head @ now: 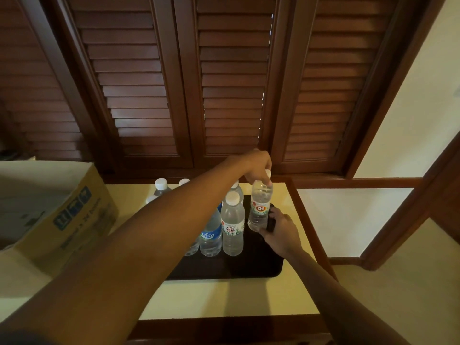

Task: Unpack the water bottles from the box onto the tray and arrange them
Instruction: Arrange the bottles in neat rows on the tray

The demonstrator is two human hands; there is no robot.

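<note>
A dark tray (249,267) lies on the cream tabletop. Several clear water bottles with white caps stand on it, among them one with a white label (232,224) and one with a blue label (211,235). My left hand (258,165) reaches across and pinches the cap and neck of a bottle with a Q1 label (260,205), upright at the tray's far right. My right hand (278,229) grips the tray's right rim beside that bottle's base. My left forearm hides part of the bottles behind it.
An open cardboard box (62,215) stands at the left on the table. Wooden louvred shutters (231,83) rise behind the table. The table (224,297) has a wooden edge on its right and front sides. A white wall lies to the right.
</note>
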